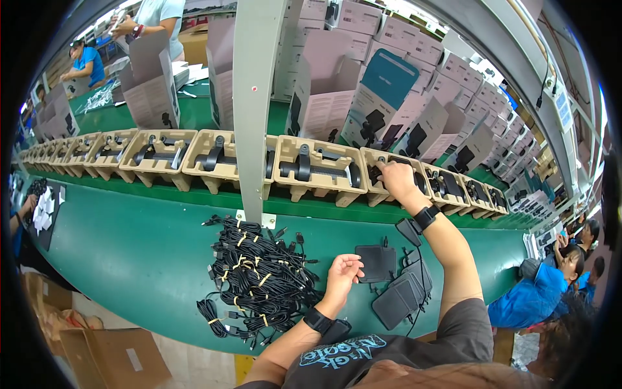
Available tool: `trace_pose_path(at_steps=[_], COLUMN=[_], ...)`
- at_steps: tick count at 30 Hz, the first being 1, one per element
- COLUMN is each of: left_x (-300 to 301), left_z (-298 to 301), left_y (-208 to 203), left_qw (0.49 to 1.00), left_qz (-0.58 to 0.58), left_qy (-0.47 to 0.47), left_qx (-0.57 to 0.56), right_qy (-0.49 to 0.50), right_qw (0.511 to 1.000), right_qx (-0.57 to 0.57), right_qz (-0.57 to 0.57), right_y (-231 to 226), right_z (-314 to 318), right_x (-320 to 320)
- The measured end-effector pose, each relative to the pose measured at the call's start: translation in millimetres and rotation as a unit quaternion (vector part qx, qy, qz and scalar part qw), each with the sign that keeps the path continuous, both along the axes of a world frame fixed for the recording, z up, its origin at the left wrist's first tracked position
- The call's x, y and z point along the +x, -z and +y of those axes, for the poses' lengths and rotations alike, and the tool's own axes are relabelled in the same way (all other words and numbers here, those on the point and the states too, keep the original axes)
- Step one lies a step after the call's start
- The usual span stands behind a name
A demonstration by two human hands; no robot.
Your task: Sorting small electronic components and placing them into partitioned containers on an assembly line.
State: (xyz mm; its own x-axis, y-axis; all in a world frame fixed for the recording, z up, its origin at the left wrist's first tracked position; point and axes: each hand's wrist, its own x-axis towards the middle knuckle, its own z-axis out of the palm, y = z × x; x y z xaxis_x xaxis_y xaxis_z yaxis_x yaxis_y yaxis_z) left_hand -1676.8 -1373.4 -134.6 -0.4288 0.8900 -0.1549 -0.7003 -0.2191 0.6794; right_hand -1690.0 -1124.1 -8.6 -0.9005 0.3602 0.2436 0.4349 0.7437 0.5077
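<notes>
My right hand [396, 179] reaches into a brown moulded pulp tray [374, 196] on the raised line. Its fingers are bent down onto dark parts inside, and what they grip is hidden. My left hand [345, 273] hovers over the green table, fingers loosely curled with nothing visible in them. Beside it lies a black flat square pad [377, 264]. More black pads [396, 300] with short cables overlap to its right. One black pad [408, 231] sits just below my right wrist. Left of my left hand is a large heap of bundled black cables [259, 279].
A row of pulp trays [317, 178] holding black parts runs across, with open printed cartons [382, 91] behind. A grey metal post [254, 110] stands in front of the line. Co-workers in blue [538, 295] sit at the right; a cardboard box [116, 360] is lower left.
</notes>
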Motion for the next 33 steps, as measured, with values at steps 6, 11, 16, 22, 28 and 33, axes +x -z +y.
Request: trace_pose_path(at_steps=[6, 11, 16, 22, 28, 33], left_x=[-4.3, -8.8, -12.8, -14.8, -19.4, -23.8], left_z=[-3.3, -6.0, -11.3, -14.9, -17.9, -22.0], left_y=[-1.5, -1.4, -1.1, -2.8, -5.4, -5.6], left_qw=[1.0, 1.0, 1.0, 1.0, 1.0, 1.0], left_qz=[-0.002, 0.003, -0.002, -0.01, 0.004, 0.007], left_qy=[0.01, 0.005, 0.006, 0.005, 0.012, 0.001], left_qx=[-0.001, -0.004, -0.007, -0.004, -0.013, -0.013], right_qy=[0.161, 0.206, 0.251, 0.261, 0.168, 0.119], right_qw=[0.977, 0.962, 0.953, 0.907, 0.86, 0.903], right_qx=[-0.127, -0.175, -0.172, -0.28, -0.348, -0.284], right_qz=[-0.051, -0.036, 0.013, 0.173, 0.333, 0.299], right_y=[-20.6, -15.8, -3.5, 16.6, 42.2, 48.6], right_z=[4.2, 22.1, 16.0, 27.7, 25.9, 1.5], right_x=[-18.1, -35.9, -57.8, -46.7, -41.9, -34.4])
